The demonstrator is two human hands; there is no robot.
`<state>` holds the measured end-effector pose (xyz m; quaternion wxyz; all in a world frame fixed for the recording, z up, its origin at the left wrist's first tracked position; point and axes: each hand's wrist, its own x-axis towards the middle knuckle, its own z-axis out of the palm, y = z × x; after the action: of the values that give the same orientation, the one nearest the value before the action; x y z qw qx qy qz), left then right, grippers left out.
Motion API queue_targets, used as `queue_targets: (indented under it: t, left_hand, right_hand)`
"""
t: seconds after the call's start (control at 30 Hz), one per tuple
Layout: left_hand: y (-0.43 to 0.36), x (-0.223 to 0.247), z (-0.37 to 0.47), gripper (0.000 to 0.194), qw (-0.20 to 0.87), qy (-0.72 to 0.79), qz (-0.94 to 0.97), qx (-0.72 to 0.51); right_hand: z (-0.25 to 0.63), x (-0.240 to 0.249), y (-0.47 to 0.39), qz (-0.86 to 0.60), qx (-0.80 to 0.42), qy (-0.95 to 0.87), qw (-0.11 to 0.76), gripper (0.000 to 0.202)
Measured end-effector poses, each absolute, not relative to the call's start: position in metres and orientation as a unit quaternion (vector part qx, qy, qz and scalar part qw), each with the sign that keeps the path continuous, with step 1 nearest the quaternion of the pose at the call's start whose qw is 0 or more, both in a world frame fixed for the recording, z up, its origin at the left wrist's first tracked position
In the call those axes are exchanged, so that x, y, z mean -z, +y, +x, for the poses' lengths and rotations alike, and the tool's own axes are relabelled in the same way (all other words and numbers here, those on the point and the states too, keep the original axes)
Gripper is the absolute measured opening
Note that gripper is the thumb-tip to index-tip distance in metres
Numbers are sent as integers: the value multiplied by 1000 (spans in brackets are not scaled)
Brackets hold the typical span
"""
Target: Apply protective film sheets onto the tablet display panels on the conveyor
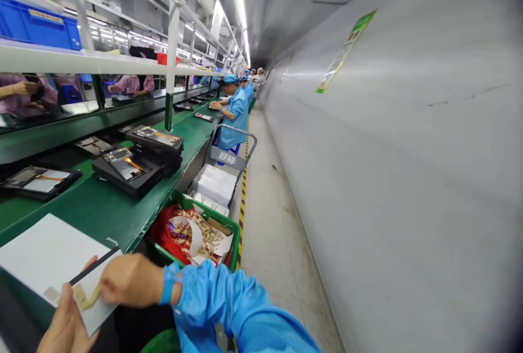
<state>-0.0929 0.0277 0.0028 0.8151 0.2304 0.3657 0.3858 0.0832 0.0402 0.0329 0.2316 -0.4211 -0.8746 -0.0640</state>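
Note:
At the lower left, my left hand (67, 323) grips a white flat panel (96, 317) with a black strip along its upper edge. My right hand (133, 281) is closed at the panel's face, pinching the end of a yellowish tape strip (86, 303); the fingertips are partly hidden and slightly blurred. The strip's other end lies against the panel near my left thumb. Behind the panel, a large white sheet (49, 249) lies on the green bench (98, 211).
Opened tablet-like devices (38, 181) and a stack of black trays with devices (155, 148) stand on the bench. Beside it are a green bin (235, 233) of tape scraps and a cart (232, 158). A co-worker (235, 110) sits farther along. A wall (388, 178) borders the aisle.

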Motion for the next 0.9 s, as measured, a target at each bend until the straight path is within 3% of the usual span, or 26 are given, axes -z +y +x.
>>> queue_targets:
  t: [0.1,0.17,0.33,0.43,0.53,0.6,0.7,0.77,0.9]
  left_hand:
    - [10,-27,-83,68,805,380,149,-430]
    - [8,-42,-78,61,805,353,120,-461]
    - [18,-52,-83,55,798,310,78,-511]
    - [13,-50,-83,57,771,310,78,-550]
    - [1,-50,-82,56,724,327,106,-598]
    - [-10,-51,-90,55,679,356,158,-623]
    - [-30,-50,-123,52,572,455,241,-639]
    - [-45,-45,-153,62,501,529,233,-645]
    - [-74,-30,-210,67,526,547,129,-638]
  right_hand:
    - [136,-35,40,-675,8,-676,297,12]
    - [183,-30,39,-714,-8,-635,296,21]
    - [237,-1,36,-735,-47,-626,256,20]
    - [185,2,22,-635,-119,-707,287,22]
    - [102,-8,9,-445,-242,-799,324,65]
    - [54,-20,4,-378,-301,-810,332,77]
    - [7,-36,4,-345,-392,-774,360,59]
    - [-11,-43,7,-311,-463,-747,362,48]
    - [-35,-48,21,-231,-529,-774,259,40]
